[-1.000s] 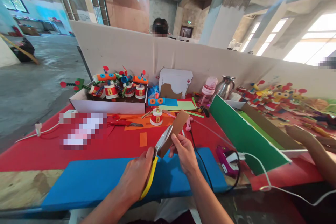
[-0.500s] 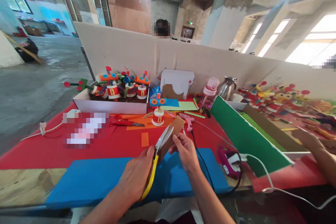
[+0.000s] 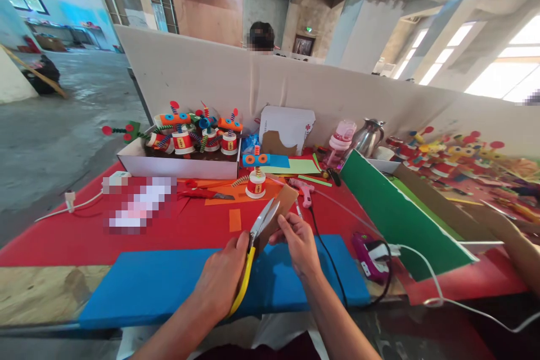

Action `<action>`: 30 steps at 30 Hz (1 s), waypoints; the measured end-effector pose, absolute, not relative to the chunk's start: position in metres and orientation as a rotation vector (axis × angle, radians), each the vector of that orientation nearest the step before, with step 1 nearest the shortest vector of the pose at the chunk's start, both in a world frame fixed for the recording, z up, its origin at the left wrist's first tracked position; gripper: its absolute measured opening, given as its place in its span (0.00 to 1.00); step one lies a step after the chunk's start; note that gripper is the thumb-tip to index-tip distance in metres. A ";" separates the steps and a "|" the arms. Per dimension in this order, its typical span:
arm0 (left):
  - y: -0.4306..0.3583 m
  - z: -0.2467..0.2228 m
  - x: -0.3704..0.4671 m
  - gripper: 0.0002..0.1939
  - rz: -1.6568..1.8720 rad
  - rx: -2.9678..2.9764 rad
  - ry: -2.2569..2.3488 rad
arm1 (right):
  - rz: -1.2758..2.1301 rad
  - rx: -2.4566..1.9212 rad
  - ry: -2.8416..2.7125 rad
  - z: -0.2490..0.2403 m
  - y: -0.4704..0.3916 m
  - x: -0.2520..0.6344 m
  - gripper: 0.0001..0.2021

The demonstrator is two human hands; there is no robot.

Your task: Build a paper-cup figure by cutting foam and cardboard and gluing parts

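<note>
My left hand (image 3: 225,270) is closed around the yellow handles of a pair of scissors (image 3: 246,283). Their blades point up and to the right, slightly apart, against a piece of brown cardboard (image 3: 287,198). Between thumb and fingers, my right hand (image 3: 297,242) pinches the cardboard's right edge. Both hands are above a blue board (image 3: 160,278) at the table's front. Just beyond the blades stands a paper-cup figure (image 3: 256,183) with a blue roll head and orange eyes. A small orange paper piece (image 3: 235,220) lies left of the scissors.
A white box (image 3: 181,166) of similar cup figures stands at the back left. A pink glue gun (image 3: 306,191) and its cord lie right of the cardboard. Red-handled scissors (image 3: 202,195), a purple power adapter (image 3: 371,259) and a green-sided box (image 3: 400,216) flank the work. Another person's arm (image 3: 502,236) reaches in at right.
The scissor blades look a little wider apart than before. My hands keep their hold, and the view has shifted slightly. The other person's arm at right has moved.
</note>
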State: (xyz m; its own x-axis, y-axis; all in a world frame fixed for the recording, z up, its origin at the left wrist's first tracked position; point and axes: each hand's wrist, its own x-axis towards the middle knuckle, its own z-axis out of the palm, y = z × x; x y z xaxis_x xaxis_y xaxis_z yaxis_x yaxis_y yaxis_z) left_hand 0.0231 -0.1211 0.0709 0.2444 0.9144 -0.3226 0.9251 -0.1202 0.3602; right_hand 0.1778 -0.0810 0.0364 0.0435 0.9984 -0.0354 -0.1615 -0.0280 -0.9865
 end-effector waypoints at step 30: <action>-0.123 0.067 0.021 0.17 -0.038 2.005 1.675 | 1.334 -1.128 -1.010 0.037 -0.079 0.179 0.21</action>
State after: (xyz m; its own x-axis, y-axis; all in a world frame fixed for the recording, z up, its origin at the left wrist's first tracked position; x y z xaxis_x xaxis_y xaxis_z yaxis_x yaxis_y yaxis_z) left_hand 0.0209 -0.1233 0.0673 0.2342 0.9093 -0.3441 0.9240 -0.0981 0.3697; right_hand 0.1788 -0.0788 0.0367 0.0147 0.9969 -0.0779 -0.1953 -0.0735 -0.9780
